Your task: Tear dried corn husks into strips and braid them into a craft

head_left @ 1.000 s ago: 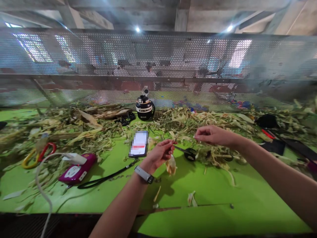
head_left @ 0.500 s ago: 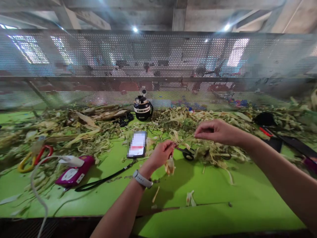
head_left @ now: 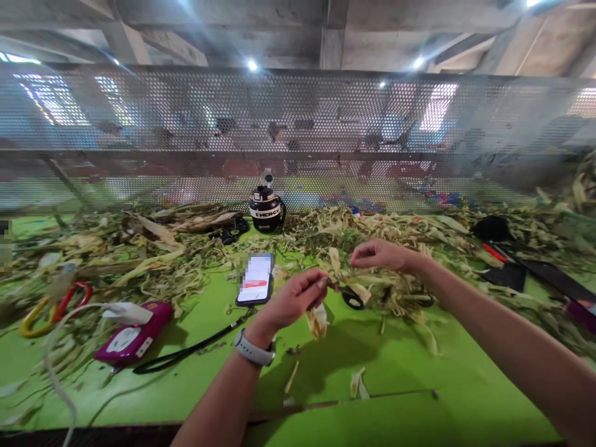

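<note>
My left hand (head_left: 305,292), with a grey watch band (head_left: 254,348) on its wrist, is pinched around a small husk piece (head_left: 317,321) whose pale, brownish part hangs below the fingers. My right hand (head_left: 378,255) is held above the husk heap, its fingers curled together; anything between them is too small to make out. Black-handled scissors (head_left: 352,299) lie between and below the two hands, partly under a strip of husk. A phone (head_left: 255,279) with a lit screen lies left of my left hand.
Dry husks (head_left: 153,248) cover the back of the green table (head_left: 391,366). A black bottle (head_left: 266,210) stands before the perforated metal screen (head_left: 316,118). At left are a purple power bank (head_left: 133,335), a white cable and red and yellow handles (head_left: 74,301). A black strap (head_left: 186,352) lies nearby.
My right hand has moved left, closer to my left hand. My left hand stays pinched near the scissors, and more of its back shows. The whole view has shifted slightly.
</note>
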{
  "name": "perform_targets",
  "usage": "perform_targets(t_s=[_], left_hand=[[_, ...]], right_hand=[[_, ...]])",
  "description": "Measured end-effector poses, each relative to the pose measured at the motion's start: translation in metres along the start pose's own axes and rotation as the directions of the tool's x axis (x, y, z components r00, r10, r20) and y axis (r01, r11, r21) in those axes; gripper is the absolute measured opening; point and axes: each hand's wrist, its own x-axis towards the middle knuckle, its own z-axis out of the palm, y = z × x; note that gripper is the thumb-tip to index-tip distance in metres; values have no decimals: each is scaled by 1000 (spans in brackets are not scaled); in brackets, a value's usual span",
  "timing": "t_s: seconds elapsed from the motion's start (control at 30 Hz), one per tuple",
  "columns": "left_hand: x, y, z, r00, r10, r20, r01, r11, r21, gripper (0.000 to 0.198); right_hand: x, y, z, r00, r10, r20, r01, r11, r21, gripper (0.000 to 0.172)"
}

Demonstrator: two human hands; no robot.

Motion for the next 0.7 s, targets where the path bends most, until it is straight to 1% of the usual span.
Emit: perform_targets(t_s=[0.03,0.07,0.1,0.13,0.17,0.23,0.3,0.33,0.4,0.47,0.5,0.53,0.6,0.63,0.7], left_hand=[[2,-1,-2,998,-5,-59,2,999,-53,33],[4,-3,-4,995,-14,-101,5,996,-90,32],[5,-4,-4,991,-25,-132,10,993,-116,32],[7,-6,-4,987,-38,-157,17,991,-133,32],[9,-7,-3,983,-49,-179,23,989,-145,31],[12,-9,-1,973,-69,-219,37,989,-146,30],[13,-11,-3,958,-78,-277,46,992,-120,29],[14,-12,-5,944,-75,-320,45,994,-102,28],[15,-13,-14,909,-59,-413,30,997,-75,27],[15,-15,-23,882,-50,-468,4,995,-99,26],[15,-15,-27,880,-55,-472,-12,990,-139,26],[15,-15,-30,884,-66,-462,-24,982,-188,26],[14,-14,-30,902,-94,-422,-27,962,-271,27],[14,-14,-28,909,-107,-402,-16,956,-292,28],[14,-13,-21,920,-126,-371,13,956,-292,27]], right_hand=[[-1,10,9,1000,17,-16,-16,999,40,40],[-2,19,20,1000,24,-3,-24,997,67,41],[-4,26,32,1000,19,-1,-19,994,107,42],[-6,30,44,1000,13,24,-16,989,145,42],[-8,31,56,1000,19,-5,-18,984,179,42],[-11,26,75,1000,27,-5,-26,984,175,40],[-17,19,83,1000,1,2,-2,985,173,38],[-22,17,82,1000,-3,13,0,983,181,37],[-35,22,71,999,33,12,-35,976,213,39],[-53,36,53,992,108,-70,-86,962,258,43],[-62,45,43,987,132,-94,-104,960,259,46],[-71,52,34,983,164,-88,-141,965,221,47],[-84,58,23,979,190,-76,-184,979,82,45],[-86,57,22,976,189,-105,-188,982,19,44],[-82,45,29,966,153,-209,-168,984,-59,45]])
